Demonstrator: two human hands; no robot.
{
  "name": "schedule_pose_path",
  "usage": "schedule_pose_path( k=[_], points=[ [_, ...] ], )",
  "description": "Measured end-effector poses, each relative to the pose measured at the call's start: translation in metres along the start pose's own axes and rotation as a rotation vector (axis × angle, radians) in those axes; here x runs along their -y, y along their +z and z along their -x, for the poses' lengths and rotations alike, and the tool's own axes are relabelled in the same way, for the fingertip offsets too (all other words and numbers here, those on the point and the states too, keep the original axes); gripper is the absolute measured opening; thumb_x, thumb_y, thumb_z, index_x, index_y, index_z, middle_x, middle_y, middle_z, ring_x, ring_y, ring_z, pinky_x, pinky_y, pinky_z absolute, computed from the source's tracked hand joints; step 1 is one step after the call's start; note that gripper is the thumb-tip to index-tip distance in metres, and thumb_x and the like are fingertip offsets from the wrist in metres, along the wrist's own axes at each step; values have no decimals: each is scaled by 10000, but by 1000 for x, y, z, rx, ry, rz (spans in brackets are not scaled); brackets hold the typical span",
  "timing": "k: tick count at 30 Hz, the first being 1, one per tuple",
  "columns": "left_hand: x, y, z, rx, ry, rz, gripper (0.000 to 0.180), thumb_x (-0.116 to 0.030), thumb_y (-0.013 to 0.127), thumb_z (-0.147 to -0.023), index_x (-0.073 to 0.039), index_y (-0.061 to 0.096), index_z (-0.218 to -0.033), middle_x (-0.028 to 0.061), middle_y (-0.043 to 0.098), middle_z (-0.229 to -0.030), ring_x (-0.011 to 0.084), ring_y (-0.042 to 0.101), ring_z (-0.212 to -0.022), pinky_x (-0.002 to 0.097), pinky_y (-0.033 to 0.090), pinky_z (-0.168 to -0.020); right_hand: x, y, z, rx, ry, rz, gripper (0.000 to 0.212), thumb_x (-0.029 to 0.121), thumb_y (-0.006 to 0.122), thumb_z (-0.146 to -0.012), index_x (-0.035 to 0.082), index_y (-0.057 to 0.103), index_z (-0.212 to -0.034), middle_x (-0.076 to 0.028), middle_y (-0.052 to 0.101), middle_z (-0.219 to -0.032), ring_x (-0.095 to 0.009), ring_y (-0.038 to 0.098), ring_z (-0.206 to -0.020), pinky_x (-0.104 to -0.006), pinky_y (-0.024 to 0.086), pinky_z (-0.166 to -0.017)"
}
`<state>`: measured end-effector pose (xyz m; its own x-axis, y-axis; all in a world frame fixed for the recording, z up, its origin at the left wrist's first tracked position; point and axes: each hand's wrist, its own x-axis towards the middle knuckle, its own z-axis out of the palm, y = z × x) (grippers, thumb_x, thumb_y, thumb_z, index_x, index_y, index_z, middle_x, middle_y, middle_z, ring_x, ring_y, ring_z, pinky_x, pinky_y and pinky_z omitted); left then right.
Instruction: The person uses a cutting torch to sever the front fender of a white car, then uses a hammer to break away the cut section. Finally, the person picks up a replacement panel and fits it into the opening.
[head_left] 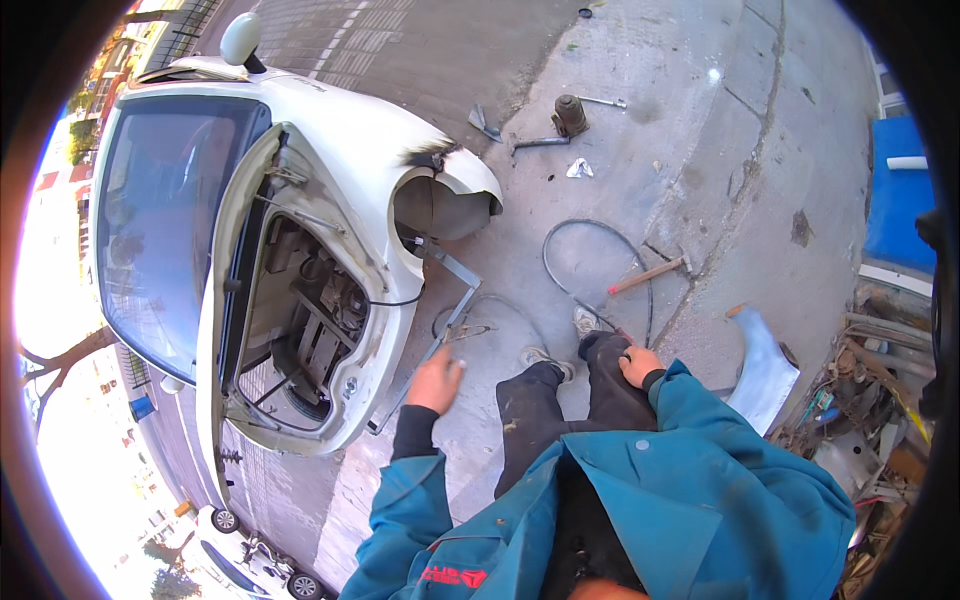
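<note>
My left hand [436, 380] is in front of the car's bared front end, fingers partly extended and apart, with nothing clearly in it. Just beyond its fingertips, a metal clamp [468, 332] sits by a bent flat metal bar [455, 266] that stands out from the car's front. My right hand [637, 367] rests at my right knee, its fingers curled around something dark and small that I cannot make out. A black cable [545, 262] loops over the ground and runs to beside that knee.
The white car [340, 120] fills the left, its hood [232, 260] raised. A hammer [650, 275] lies beyond my right knee. Farther off stand a brown bottle jack [570, 116] and metal pieces. A light-blue fender panel [762, 370] and a scrap heap [880, 400] are at right.
</note>
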<state>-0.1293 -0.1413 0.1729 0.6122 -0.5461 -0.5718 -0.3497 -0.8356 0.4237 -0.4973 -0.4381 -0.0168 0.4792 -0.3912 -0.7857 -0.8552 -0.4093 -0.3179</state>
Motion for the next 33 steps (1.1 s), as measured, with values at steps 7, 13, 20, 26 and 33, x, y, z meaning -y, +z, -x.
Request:
schedule_pose_path(
  k=[7,13,20,26,33],
  points=[
    [-231,-145,103,-56,718,92,428,-133,755,-950,6,682,-1348,196,730,-1062,398,686,-1013,478,553,-889,-63,-71,22,46,-18,203,427,392,632,-985,47,788,-1182,-272,747,-1244,-473,690,-1199,-555,535,-1073],
    [-295,-237,210,-367,1126,23,472,-209,806,-868,11,719,-1276,154,757,-1122,340,720,-962,452,579,-861,-78,-90,-24,43,-30,364,414,419,640,-1001,77,816,-1153,-259,770,-1180,-439,725,-1139,-535,564,-1019],
    [-260,-228,308,-513,1120,-160,480,-210,790,-897,13,703,-1312,163,762,-1138,334,731,-974,449,584,-875,-47,-93,-52,9,-284,332,409,439,632,-1037,84,815,-1127,-167,801,-997,-312,776,-932,-462,587,-845],
    [-189,-190,403,-574,1066,-181,486,-211,777,-922,15,689,-1344,170,766,-1152,329,741,-983,446,588,-887,9,-70,-6,-29,-169,44,336,331,699,-1021,47,802,-1167,-129,807,-1004,-225,780,-842,-409,604,-700],
    [-95,-131,533,-722,861,-165,493,-212,761,-952,16,672,-1380,178,771,-1167,324,752,-995,443,592,-902,101,12,58,251,-90,240,318,318,648,-1059,76,795,-1204,-132,801,-1091,-211,779,-918,-395,615,-727]
  ],
)
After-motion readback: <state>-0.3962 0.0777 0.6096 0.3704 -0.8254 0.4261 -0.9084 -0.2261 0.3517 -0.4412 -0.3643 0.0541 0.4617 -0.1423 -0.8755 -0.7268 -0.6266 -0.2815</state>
